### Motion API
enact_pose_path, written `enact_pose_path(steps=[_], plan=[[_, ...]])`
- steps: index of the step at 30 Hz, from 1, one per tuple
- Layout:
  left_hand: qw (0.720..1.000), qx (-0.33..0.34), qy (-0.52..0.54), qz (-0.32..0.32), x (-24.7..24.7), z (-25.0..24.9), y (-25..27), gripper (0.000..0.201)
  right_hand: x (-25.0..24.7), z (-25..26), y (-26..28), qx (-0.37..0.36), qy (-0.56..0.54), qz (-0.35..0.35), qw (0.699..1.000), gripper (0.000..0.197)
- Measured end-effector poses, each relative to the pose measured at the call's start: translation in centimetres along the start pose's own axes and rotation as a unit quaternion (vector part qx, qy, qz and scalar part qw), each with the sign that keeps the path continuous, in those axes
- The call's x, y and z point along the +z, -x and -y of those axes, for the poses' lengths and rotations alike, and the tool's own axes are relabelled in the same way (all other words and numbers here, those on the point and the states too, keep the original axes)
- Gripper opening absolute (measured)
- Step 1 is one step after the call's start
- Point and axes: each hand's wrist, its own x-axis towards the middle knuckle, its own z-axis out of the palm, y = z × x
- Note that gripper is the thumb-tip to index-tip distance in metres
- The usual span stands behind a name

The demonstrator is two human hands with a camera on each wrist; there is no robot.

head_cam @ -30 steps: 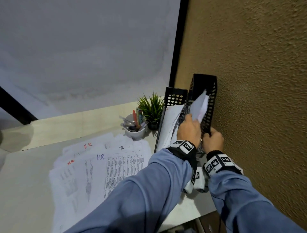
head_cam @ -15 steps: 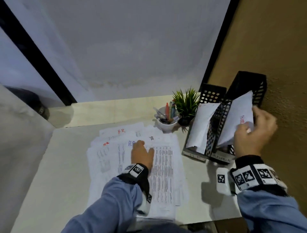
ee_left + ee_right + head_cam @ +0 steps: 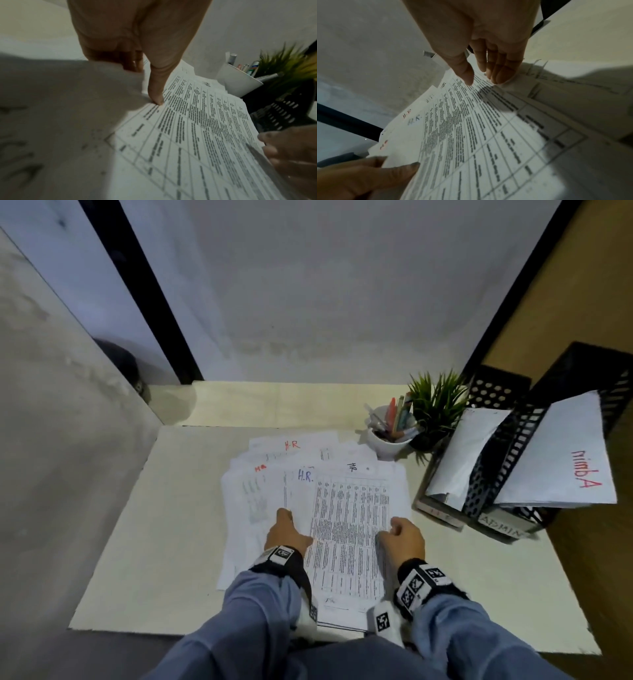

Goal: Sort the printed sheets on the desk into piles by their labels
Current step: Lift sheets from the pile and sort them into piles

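A loose pile of printed sheets, several marked "H.R.", lies mid-desk. On top is a sheet with a dense printed table. My left hand pinches its left edge, the thumb on the print and the fingers tucked beneath. At the right edge is my right hand: the fingers curl against the lifted paper and the thumb hangs just over the print. A sheet marked "Admin" stands in the black mesh holder labelled ADMIN.
A second black mesh holder with white sheets stands left of the ADMIN one. Behind the pile are a white cup of pens and a small green plant. Walls close in on the left, back and right.
My right hand let go of the Admin sheet in the holder and came down to the pile's right edge. The left hand slid back to the top sheet's left edge.
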Motion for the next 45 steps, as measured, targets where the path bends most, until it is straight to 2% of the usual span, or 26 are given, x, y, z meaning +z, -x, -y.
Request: enact_pose_path(steps=[1, 2, 3, 5, 6, 9, 10, 12, 13, 15, 16, 17, 18, 20, 22, 25, 27, 28, 30, 31, 33, 38, 40, 42, 44, 45], plan=[[1.0, 0.027, 0.009, -0.006, 0.0, 0.4, 0.0, 0.034, 0.0, 0.0, 0.0, 0.008, -0.008, -0.004, 1.0, 0.021], [0.998, 0.052, 0.023, -0.011, 0.0, 0.6, 0.2, 0.017, -0.1, 0.1, 0.0, 0.013, -0.02, -0.009, 1.0, 0.028], [0.996, 0.074, 0.044, -0.012, 0.0, 0.8, 0.5, 0.009, 0.0, 0.1, -0.2, 0.017, -0.034, -0.014, 0.999, 0.041], [0.989, 0.103, 0.101, -0.016, 0.0, 1.0, 0.9, 0.022, -0.3, 0.7, -0.2, 0.053, -0.119, -0.022, 0.991, 0.059], [0.986, 0.104, 0.133, -0.016, -0.3, 1.0, 1.1, 0.03, -0.3, 0.9, -0.3, 0.071, -0.173, -0.017, 0.982, 0.059], [0.973, 0.1, 0.207, 0.002, -0.9, 1.3, 1.2, 0.05, -1.3, 1.7, -0.3, 0.115, -0.242, -0.004, 0.964, 0.026], [0.97, 0.097, 0.223, 0.007, -1.1, 1.3, 1.1, 0.053, -1.5, 1.6, -0.5, 0.123, -0.259, -0.004, 0.958, 0.021], [0.967, 0.085, 0.24, 0.006, -1.2, 1.0, 1.3, 0.054, -1.7, 2.1, -0.2, 0.136, -0.327, 0.006, 0.935, 0.026], [0.966, 0.076, 0.247, -0.006, -1.3, 0.8, 1.4, 0.052, -1.6, 2.4, 0.1, 0.126, -0.36, 0.01, 0.924, 0.028], [0.968, 0.059, 0.231, -0.084, -1.5, 0.5, 1.1, 0.048, -1.3, 2.3, 0.3, 0.112, -0.408, -0.003, 0.906, 0.054], [0.97, 0.04, 0.198, -0.138, -1.7, 0.5, 0.7, 0.04, -1.2, 2.3, 0.4, 0.107, -0.421, -0.007, 0.901, 0.054], [0.968, 0.016, 0.17, -0.182, -1.9, 0.5, 0.4, 0.029, -1.2, 2.4, 0.6, 0.101, -0.423, -0.002, 0.9, 0.037], [0.968, -0.015, 0.15, -0.202, -2.0, 0.6, 0.1, 0.024, -1.3, 2.5, 0.6, 0.102, -0.42, 0.003, 0.902, 0.031], [0.969, -0.062, 0.146, -0.188, -2.1, 0.7, -0.2, 0.04, -1.3, 2.2, 0.4, 0.099, -0.406, 0.01, 0.909, 0.04], [0.971, -0.079, 0.163, -0.157, -2.1, 0.8, -0.4, 0.059, -1.2, 2.0, 0.4, 0.096, -0.422, 0.016, 0.901, 0.042], [0.972, -0.09, 0.178, -0.125, -1.8, 1.0, -0.7, 0.071, -1.1, 2.1, 0.6, 0.094, -0.41, 0.016, 0.907, 0.041], [0.972, -0.088, 0.188, -0.106, -1.7, 1.3, -0.8, 0.063, -1.2, 2.0, 0.6, 0.087, -0.403, 0.017, 0.911, 0.042], [0.975, -0.076, 0.184, -0.1, -1.6, 1.3, -0.8, 0.052, -1.2, 2.1, 0.7, 0.087, -0.403, 0.018, 0.911, 0.042], [0.986, -0.051, 0.135, -0.088, -1.6, 1.3, -0.6, 0.027, -1.2, 1.8, 0.6, 0.091, -0.401, 0.02, 0.911, 0.04], [0.99, -0.042, 0.101, -0.085, -1.5, 1.3, -0.5, 0.023, -1.1, 1.6, 0.5, 0.094, -0.405, 0.023, 0.909, 0.039], [0.994, -0.036, 0.058, -0.091, -1.4, 1.2, -0.2, 0.024, -0.9, 1.2, 0.2, 0.097, -0.418, 0.028, 0.903, 0.038], [0.987, -0.034, 0.126, -0.097, -0.7, -0.1, 0.5, 0.039, -0.6, 1.1, 0.1, 0.091, -0.422, 0.031, 0.902, 0.04], [0.986, -0.025, 0.144, -0.082, -0.6, -0.5, 0.8, 0.031, -0.5, 0.9, 0.1, 0.089, -0.423, 0.034, 0.901, 0.039], [0.986, 0.024, 0.145, -0.073, -0.7, -0.5, 1.1, 0.014, -0.4, 0.7, -0.2, 0.086, -0.434, 0.028, 0.896, 0.04], [0.982, 0.051, 0.163, -0.076, -1.0, -0.3, 1.2, 0.031, -0.4, 0.6, -0.2, 0.074, -0.442, 0.022, 0.893, 0.042], [0.979, 0.055, 0.184, -0.073, -1.1, 0.0, 1.1, 0.031, -0.3, 0.6, -0.2, 0.062, -0.444, 0.02, 0.894, 0.047]])
